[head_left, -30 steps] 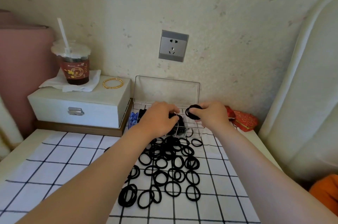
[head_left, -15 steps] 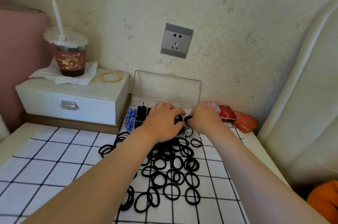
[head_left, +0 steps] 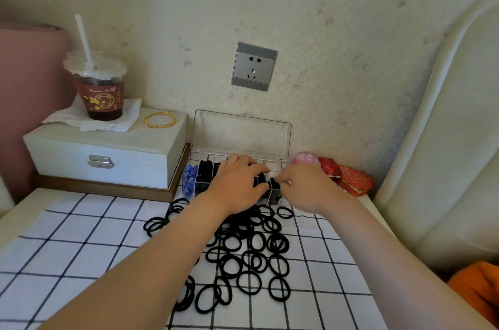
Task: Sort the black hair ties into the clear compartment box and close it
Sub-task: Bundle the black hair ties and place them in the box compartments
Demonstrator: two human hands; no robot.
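Note:
The clear compartment box [head_left: 241, 135] stands against the wall with its lid raised. Black ties fill its left and middle compartments, and blue ones sit in the leftmost. My left hand [head_left: 236, 186] rests over the middle compartments with its fingers stretched onto the ties there. My right hand [head_left: 303, 186] is at the box's right end, its fingertips pinching a bunch of black hair ties [head_left: 275, 186] down into a compartment. Several loose black hair ties [head_left: 249, 248] lie scattered on the checked cloth in front of the box.
A white jewellery box [head_left: 108, 151] stands left of the clear box, carrying a lidded drink cup [head_left: 98, 87] with a straw and a gold bangle [head_left: 159, 119]. Red pouches [head_left: 348, 177] and a pink item [head_left: 305, 158] lie to the right. A padded headboard [head_left: 442, 140] borders the right side.
My right hand has lowered the bunch of ties from above the box into a right-hand compartment. My left hand has stayed on the middle compartments. The camera has shifted slightly.

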